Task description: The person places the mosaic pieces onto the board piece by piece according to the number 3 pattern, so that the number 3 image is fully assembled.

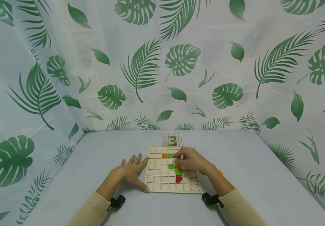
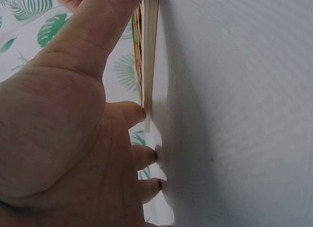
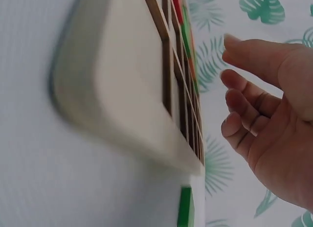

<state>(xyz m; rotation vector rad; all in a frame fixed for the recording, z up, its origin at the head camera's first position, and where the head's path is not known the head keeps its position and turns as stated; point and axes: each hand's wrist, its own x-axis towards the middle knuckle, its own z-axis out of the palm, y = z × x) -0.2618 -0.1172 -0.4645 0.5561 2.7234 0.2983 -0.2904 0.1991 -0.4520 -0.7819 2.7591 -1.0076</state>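
A wooden grid board (image 1: 158, 185) lies flat on the table. In its cells sit an orange square tile (image 1: 164, 155), several green square tiles (image 1: 178, 172), another orange tile (image 1: 178, 167) and a red rounded tile (image 1: 179, 179). My left hand (image 1: 128, 172) is spread at the board's left edge, thumb by the near corner and index finger against the side (image 2: 146, 90). Over the upper right part of the grid hovers my right hand (image 1: 192, 159), covering some cells. In the right wrist view its thumb and bent fingers (image 3: 237, 100) are apart, with nothing visible between them.
Behind the board lies a small pattern card (image 1: 166, 141) printed with a coloured grid. Right of the board, partly hidden by my right forearm, are a loose green piece (image 3: 185, 207) and an orange piece (image 1: 220, 172). Leaf-printed cloth walls (image 1: 151, 110) surround the table.
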